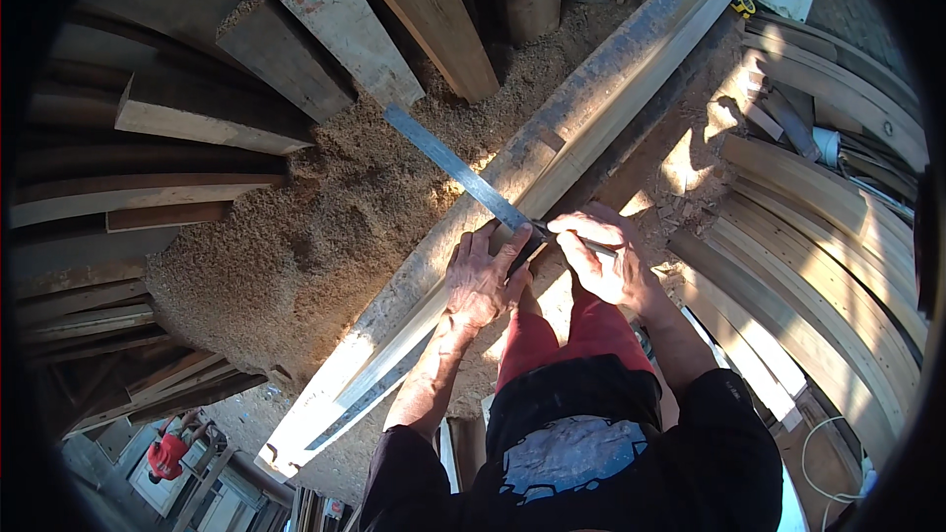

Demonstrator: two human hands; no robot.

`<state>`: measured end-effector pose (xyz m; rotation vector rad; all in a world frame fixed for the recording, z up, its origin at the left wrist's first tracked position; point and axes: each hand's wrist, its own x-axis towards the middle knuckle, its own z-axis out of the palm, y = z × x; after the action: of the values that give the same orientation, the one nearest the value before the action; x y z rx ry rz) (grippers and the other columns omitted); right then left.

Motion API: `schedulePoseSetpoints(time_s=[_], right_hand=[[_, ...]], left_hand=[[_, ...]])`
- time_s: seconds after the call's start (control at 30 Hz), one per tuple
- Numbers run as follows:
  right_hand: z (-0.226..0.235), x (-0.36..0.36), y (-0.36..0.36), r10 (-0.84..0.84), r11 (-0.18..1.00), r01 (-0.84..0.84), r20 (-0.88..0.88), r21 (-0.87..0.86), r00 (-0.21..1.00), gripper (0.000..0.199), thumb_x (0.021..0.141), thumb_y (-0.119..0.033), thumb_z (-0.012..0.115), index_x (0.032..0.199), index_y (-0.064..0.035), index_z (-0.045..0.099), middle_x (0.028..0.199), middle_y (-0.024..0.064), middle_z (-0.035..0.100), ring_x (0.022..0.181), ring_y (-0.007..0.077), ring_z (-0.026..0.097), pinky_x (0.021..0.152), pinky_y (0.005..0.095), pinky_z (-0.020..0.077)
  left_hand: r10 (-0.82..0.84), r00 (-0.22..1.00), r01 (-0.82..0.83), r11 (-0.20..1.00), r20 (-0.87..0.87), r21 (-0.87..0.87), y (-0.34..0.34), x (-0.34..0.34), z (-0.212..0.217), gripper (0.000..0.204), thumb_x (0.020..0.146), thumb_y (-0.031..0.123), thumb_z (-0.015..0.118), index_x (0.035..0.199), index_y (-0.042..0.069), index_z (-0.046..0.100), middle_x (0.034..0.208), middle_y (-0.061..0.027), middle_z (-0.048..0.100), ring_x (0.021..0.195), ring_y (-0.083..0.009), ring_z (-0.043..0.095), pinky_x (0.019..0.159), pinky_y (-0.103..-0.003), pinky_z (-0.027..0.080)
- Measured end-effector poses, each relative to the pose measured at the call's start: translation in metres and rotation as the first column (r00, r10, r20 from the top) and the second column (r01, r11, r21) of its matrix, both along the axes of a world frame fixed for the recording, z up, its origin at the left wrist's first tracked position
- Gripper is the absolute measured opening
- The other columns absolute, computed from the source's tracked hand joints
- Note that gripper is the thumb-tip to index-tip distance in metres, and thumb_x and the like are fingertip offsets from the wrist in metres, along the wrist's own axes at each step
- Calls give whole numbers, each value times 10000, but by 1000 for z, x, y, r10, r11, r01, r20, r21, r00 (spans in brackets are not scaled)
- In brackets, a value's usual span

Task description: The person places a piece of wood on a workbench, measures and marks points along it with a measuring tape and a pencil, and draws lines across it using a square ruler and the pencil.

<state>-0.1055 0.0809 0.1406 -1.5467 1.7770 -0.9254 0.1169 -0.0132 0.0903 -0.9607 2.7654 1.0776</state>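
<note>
A long pale wooden strip (631,110) lies diagonally along a thicker, weathered beam (564,110). My left hand (478,281) is closed on the stock of a try square, pressing it against the strip. The square's metal blade (458,169) crosses the strip and juts out past the beam toward the upper left. My right hand (613,254) pinches a thin dark pencil (599,247), its tip close to the strip beside the square. My fingers partly hide the square's stock and the pencil tip.
Sawdust (296,256) is heaped left of the beam. Thick timbers (414,10) surround it at the upper left, and stacked boards (828,266) line the right. A yellow tape measure (744,6) sits near the beam's far end. A person in red (168,455) is at the lower left.
</note>
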Motion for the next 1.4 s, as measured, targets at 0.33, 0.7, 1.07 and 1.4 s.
schedulePoseSetpoints(time_s=[0.33, 0.7, 1.07, 1.4], right_hand=[[-3, -4, 7, 31, 981, -13, -90, 192, 995, 127, 890, -141, 687, 1009, -101, 707, 909, 103, 731, 781, 307, 657, 692, 391, 535], [-54, 85, 15, -460, 859, 384, 179, 338, 870, 187, 1064, -201, 581, 1064, -33, 663, 754, 135, 641, 664, 260, 609, 621, 380, 485], [-75, 90, 15, -527, 849, 470, 437, 239, 729, 137, 1053, -139, 599, 1049, -20, 666, 794, 54, 638, 702, 134, 575, 637, 329, 485], [-78, 87, 17, -495, 869, 455, 356, 197, 793, 135, 1044, -147, 615, 1012, -29, 671, 781, 67, 629, 692, 155, 589, 640, 337, 492]], left_hand=[[11, 999, -13, 999, -37, -33, 2, 0, 0, 623, 879, 379, 732, 1480, 308, 584, 1402, -213, 542, 1179, -407, 566, 1025, -527, 490], [30, 998, -31, 999, -57, -11, 3, 12, 0, 660, 815, 289, 787, 1453, 307, 621, 1413, -208, 552, 1179, -397, 566, 1017, -506, 507], [30, 1000, -30, 1000, 2, -3, 2, 6, 7, 664, 847, 352, 761, 1488, 357, 587, 1444, -167, 557, 1208, -377, 557, 1042, -499, 490], [16, 999, -15, 1000, 44, -22, 1, 6, 9, 663, 858, 380, 752, 1496, 363, 576, 1452, -163, 546, 1212, -377, 543, 1033, -506, 491]])
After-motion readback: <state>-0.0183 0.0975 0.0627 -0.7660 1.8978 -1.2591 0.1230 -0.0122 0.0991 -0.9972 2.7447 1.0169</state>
